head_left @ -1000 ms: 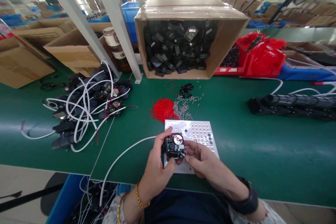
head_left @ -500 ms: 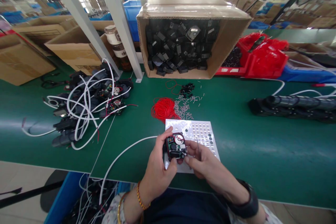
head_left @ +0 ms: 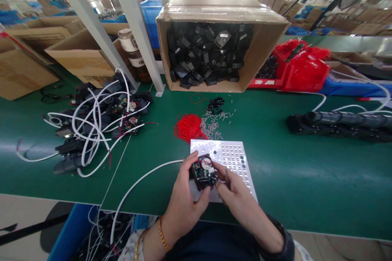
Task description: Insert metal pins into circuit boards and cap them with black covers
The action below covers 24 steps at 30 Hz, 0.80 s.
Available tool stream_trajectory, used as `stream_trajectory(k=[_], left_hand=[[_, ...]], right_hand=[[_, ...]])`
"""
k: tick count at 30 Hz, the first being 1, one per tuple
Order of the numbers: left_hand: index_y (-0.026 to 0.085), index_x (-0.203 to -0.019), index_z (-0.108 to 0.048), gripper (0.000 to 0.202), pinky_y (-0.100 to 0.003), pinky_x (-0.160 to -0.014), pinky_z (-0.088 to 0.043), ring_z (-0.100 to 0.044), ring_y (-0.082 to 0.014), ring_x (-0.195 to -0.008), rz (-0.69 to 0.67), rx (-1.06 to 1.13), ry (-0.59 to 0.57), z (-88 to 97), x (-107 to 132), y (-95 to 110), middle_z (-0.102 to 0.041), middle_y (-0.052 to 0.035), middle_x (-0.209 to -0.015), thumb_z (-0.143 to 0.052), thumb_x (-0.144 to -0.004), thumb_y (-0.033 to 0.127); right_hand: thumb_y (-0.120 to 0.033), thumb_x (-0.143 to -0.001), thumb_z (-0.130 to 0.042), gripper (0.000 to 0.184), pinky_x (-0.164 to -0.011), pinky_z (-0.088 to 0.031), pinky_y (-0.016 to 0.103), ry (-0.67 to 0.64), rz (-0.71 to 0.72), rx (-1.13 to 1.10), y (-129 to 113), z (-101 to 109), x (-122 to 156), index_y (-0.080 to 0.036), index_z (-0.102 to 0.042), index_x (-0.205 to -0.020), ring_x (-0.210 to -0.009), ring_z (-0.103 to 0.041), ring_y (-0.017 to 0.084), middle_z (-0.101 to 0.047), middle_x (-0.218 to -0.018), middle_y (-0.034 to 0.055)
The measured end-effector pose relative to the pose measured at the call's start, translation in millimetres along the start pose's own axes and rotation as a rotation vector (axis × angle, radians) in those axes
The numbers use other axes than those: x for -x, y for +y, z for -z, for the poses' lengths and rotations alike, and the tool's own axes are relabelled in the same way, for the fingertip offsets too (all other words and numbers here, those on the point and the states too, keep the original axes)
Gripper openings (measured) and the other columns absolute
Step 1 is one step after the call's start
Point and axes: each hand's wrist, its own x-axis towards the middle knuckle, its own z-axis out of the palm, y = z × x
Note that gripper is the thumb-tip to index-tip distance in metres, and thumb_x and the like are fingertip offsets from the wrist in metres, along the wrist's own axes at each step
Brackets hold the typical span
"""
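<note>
My left hand (head_left: 186, 197) is closed around the edge of a small open black housing with a circuit board (head_left: 202, 172) inside. A round pale part and red wires show on the board. From the housing's left side a white cable (head_left: 147, 174) curves down past the table edge. My right hand (head_left: 235, 191) is closed, with its fingertips at the housing's right edge. A thin metal tool (head_left: 227, 177) sticks up between its fingers; its tip is hidden. Under both hands lies a white plate with rows of holes (head_left: 220, 147).
Beyond the plate lie a bundle of red wire (head_left: 188, 127), loose metal pins (head_left: 211, 124) and small black parts (head_left: 216, 104). A cardboard box (head_left: 260, 53) of black housings stands behind. Cabled units (head_left: 92, 122) are heaped left; a row of black units (head_left: 339, 126) lies right.
The housing has tilted slightly in my left hand. My right fingers have moved a little closer around its edge, and the thin tool leans differently. The whole view has shifted slightly.
</note>
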Motion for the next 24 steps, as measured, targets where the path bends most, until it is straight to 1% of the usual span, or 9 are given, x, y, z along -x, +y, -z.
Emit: stream_trajectory(k=[3,5,7,9,13,16,19,21,24], left_hand=[[0.029,-0.139,-0.021,0.082,-0.048,-0.107,-0.032,-0.041,-0.0289,-0.126,0.056,0.066,0.015,-4.6,-3.4,-9.0,-0.039,-0.0087,-0.138,-0.072,-0.075,0.032],[0.028,-0.134,-0.029,0.082,-0.046,-0.104,-0.036,-0.047,-0.0291,-0.12,0.124,0.158,0.07,-4.3,-7.0,-12.1,-0.046,-0.0078,-0.131,-0.078,-0.069,0.035],[0.027,-0.127,-0.037,0.081,-0.042,-0.097,-0.044,-0.053,-0.0284,-0.112,0.184,0.312,0.084,1.1,-9.9,-10.7,-0.051,-0.0068,-0.123,-0.083,-0.061,0.039],[0.026,-0.122,-0.04,0.083,-0.035,-0.086,-0.05,-0.058,-0.0266,-0.103,0.21,0.476,-0.002,10.9,-11.8,-5.2,-0.055,-0.0058,-0.116,-0.085,-0.056,0.046],[0.024,-0.116,-0.048,0.08,-0.033,-0.076,-0.051,-0.06,-0.0254,-0.091,0.175,0.428,-0.331,28.9,-16.7,10.0,-0.061,-0.0053,-0.104,-0.079,-0.054,0.062],[0.021,-0.104,-0.058,0.068,-0.038,-0.087,-0.047,-0.056,-0.0286,-0.1,0.058,0.141,-0.507,29.2,-24.5,17.5,-0.058,-0.0076,-0.11,-0.081,-0.052,0.058],[0.022,-0.101,-0.061,0.061,-0.04,-0.098,-0.04,-0.048,-0.0319,-0.118,0.006,-0.017,-0.663,22.5,-32.8,19.7,-0.048,-0.0088,-0.133,-0.083,-0.051,0.049],[0.022,-0.101,-0.061,0.058,-0.039,-0.1,-0.04,-0.046,-0.0323,-0.123,0.006,-0.072,-0.745,19.1,-36.8,19.9,-0.042,-0.0079,-0.142,-0.082,-0.053,0.046],[0.022,-0.1,-0.061,0.054,-0.038,-0.097,-0.043,-0.049,-0.032,-0.121,0.007,-0.135,-0.804,18.4,-39.6,20.6,-0.036,-0.007,-0.147,-0.081,-0.056,0.044]], right_hand=[[-0.018,-0.077,-0.054,0.046,-0.092,-0.043,0.034,0.007,0.028,-0.034,5.2,0.4,-0.1,-0.02,-0.057,-0.123,-0.101,-0.057,0.021,-0.063,-0.115,0.0053],[-0.024,-0.08,-0.059,0.041,-0.07,-0.048,0.027,-0.008,-0.018,-0.068,6.3,9.6,1.6,-0.021,-0.058,-0.121,-0.074,-0.059,0.016,-0.068,-0.099,0.0043],[-0.038,-0.086,-0.058,0.03,-0.045,-0.036,0.02,-0.007,-0.08,-0.128,4.7,28.5,6.4,-0.02,-0.063,-0.11,-0.045,-0.042,0.008,-0.068,-0.08,0.0024],[-0.055,-0.09,-0.047,0.043,-0.04,-0.028,0.02,0.057,-0.074,-0.193,2.4,53.4,14.5,-0.018,-0.067,-0.087,-0.04,-0.031,0.007,-0.063,-0.068,0.0021],[-0.079,-0.081,-0.03,0.073,-0.048,-0.036,0.019,0.304,-0.012,-0.164,7.4,87.8,32.7,-0.016,-0.061,-0.058,-0.052,-0.041,0.01,-0.048,-0.055,0.0009],[-0.081,-0.078,-0.03,0.075,-0.037,-0.026,0.017,0.399,-0.156,-0.248,18.2,80.6,36.4,-0.016,-0.062,-0.063,-0.039,-0.033,0.008,-0.042,-0.044,-0.0021],[-0.073,-0.075,-0.053,0.058,-0.045,-0.041,0.019,0.406,-0.17,-0.331,24.5,59.9,27.5,-0.016,-0.063,-0.074,-0.049,-0.053,0.012,-0.064,-0.06,0.0053],[-0.06,-0.068,-0.073,0.046,-0.054,-0.049,0.022,0.417,-0.133,-0.265,26.1,50.2,18.7,-0.016,-0.062,-0.076,-0.057,-0.061,0.015,-0.069,-0.067,0.0067],[-0.053,-0.06,-0.08,0.044,-0.057,-0.053,0.026,0.499,-0.104,-0.148,30.8,45.6,9.2,-0.016,-0.062,-0.076,-0.058,-0.064,0.018,-0.069,-0.065,0.0073]])
